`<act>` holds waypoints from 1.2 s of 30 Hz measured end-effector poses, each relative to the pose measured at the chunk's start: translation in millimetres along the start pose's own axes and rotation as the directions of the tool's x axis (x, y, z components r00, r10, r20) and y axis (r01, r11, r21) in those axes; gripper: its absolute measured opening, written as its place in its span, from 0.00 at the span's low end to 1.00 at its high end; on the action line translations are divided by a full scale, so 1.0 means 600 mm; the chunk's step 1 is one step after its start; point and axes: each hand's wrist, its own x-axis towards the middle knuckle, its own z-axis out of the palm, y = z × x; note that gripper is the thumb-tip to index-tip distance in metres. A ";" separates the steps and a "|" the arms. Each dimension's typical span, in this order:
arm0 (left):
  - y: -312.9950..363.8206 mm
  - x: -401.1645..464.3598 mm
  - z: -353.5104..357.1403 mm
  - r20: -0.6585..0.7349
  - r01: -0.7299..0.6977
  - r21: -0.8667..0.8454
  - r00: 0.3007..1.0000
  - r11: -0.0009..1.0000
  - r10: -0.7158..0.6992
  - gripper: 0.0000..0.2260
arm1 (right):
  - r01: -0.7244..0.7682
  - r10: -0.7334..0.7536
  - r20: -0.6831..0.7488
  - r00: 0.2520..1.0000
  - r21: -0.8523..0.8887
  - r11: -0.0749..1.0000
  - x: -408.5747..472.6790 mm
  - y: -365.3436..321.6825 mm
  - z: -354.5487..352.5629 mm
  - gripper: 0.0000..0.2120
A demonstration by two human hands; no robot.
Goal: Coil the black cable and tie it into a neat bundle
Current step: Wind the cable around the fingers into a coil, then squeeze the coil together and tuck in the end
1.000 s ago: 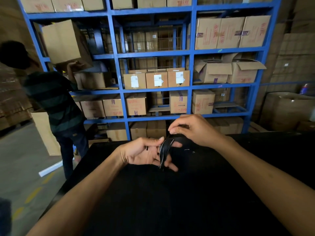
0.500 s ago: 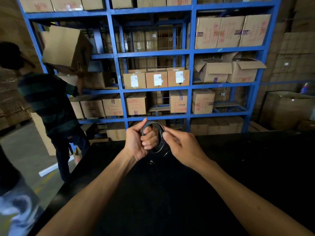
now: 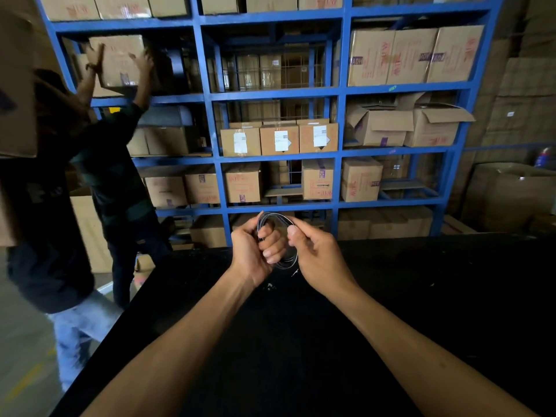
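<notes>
The black cable point(image 3: 272, 217) is wound into a small upright loop of several turns, held above the far part of the black table point(image 3: 301, 341). My left hand point(image 3: 251, 252) has its fingers curled through the loop and grips its left side. My right hand point(image 3: 316, 254) pinches the loop's right side between thumb and fingers. The lower part of the coil shows between the two hands; the rest is hidden by my fingers. A thin light tie end point(image 3: 294, 272) pokes out below the coil.
A blue shelf rack point(image 3: 341, 152) full of cardboard boxes stands behind the table. At left, a person point(image 3: 120, 182) lifts a box point(image 3: 120, 61) onto a shelf, and another person point(image 3: 45, 236) passes close by carrying a box.
The coil went from a flattened bundle low over the table to a raised round loop, with both hands now on it. A second person has walked in at left; the first raised the box higher.
</notes>
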 end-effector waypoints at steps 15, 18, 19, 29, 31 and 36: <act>0.016 0.002 -0.013 -0.051 0.236 0.366 0.971 0.900 -0.234 0.36 | -0.081 0.050 -0.153 0.987 -0.200 0.977 0.018 0.022 -0.045 0.10; 0.034 0.003 -0.021 -0.056 0.350 0.432 0.930 0.831 -0.363 0.39 | -0.077 0.048 -0.145 0.988 -0.199 0.977 0.015 0.029 -0.048 0.10; 0.039 0.004 -0.023 -0.049 0.375 0.434 0.918 0.819 -0.395 0.42 | -0.075 0.046 -0.144 0.989 -0.201 0.977 0.014 0.031 -0.049 0.10; 0.007 0.022 -0.029 -0.131 0.260 0.292 0.964 0.921 -0.230 0.46 | -0.087 0.067 -0.169 0.983 -0.113 0.990 0.022 0.027 -0.045 0.12; 0.001 0.025 -0.030 -0.189 0.290 0.377 0.954 0.880 -0.233 0.43 | -0.099 0.075 -0.196 0.978 -0.118 0.988 0.024 0.026 -0.050 0.13; 0.003 0.020 -0.001 -0.113 0.265 0.588 0.962 0.764 -0.247 0.32 | -0.122 0.061 -0.283 0.957 -0.202 0.972 0.023 0.034 -0.058 0.14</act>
